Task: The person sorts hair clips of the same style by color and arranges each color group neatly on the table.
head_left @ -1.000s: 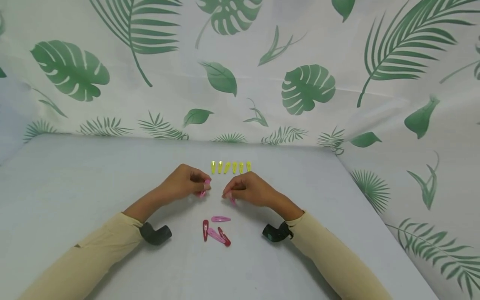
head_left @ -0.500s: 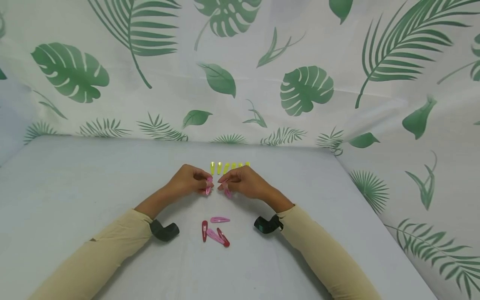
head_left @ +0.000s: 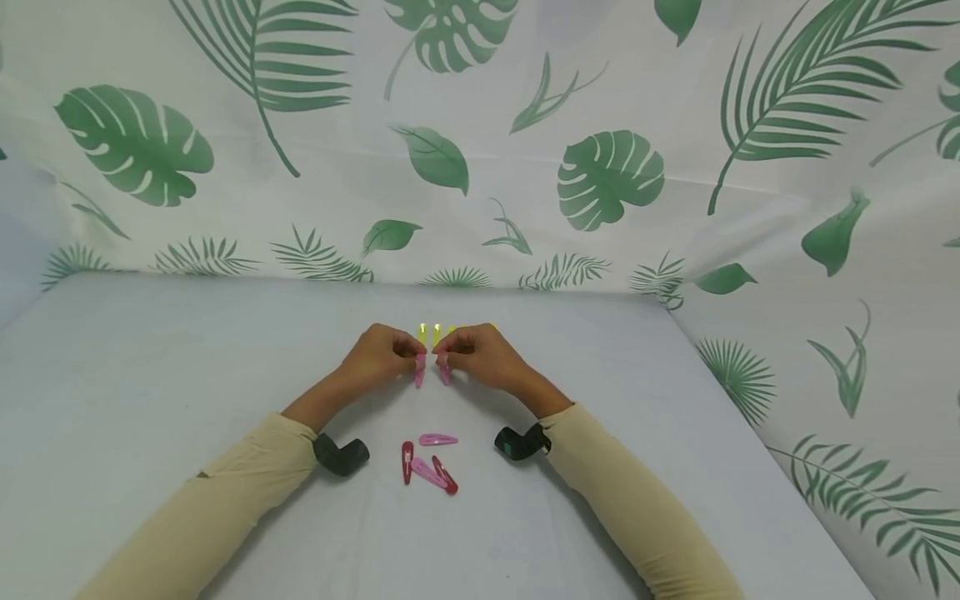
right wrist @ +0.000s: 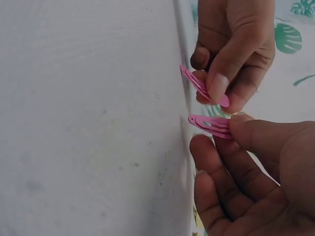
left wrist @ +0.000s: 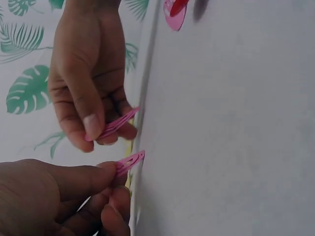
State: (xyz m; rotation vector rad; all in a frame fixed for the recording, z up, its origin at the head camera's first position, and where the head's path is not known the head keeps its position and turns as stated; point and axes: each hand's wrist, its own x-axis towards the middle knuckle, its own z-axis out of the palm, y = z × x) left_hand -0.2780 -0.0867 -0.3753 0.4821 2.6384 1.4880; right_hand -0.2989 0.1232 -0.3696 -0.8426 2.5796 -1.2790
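Note:
In the head view my left hand (head_left: pixel 382 358) pinches a pink hair clip (head_left: pixel 420 370) between thumb and fingers. Close beside it, my right hand (head_left: pixel 487 357) pinches a second pink hair clip (head_left: pixel 445 368). Both clips point down toward the white table, with a small gap between them. The right wrist view shows the right hand's clip (right wrist: pixel 211 126) gripped at its wide end, and the left hand's clip (right wrist: pixel 202 86) just above it. Behind the hands stands a row of yellow hair clips (head_left: pixel 423 333), partly hidden by the right hand.
Nearer on the table (head_left: pixel 450 550) lie a pink clip (head_left: pixel 438 439), a red clip (head_left: pixel 407 462), and another pink clip (head_left: pixel 427 472) touching a second red clip (head_left: pixel 446 476). A leaf-patterned cloth (head_left: pixel 480 192) rises behind the table. Dark wrist mounts (head_left: pixel 341 455) sit at both sleeves.
Both hands have moved toward each other, bringing the two pink clips side by side. The right hand has moved left and now covers part of the yellow row. The loose clips stay put.

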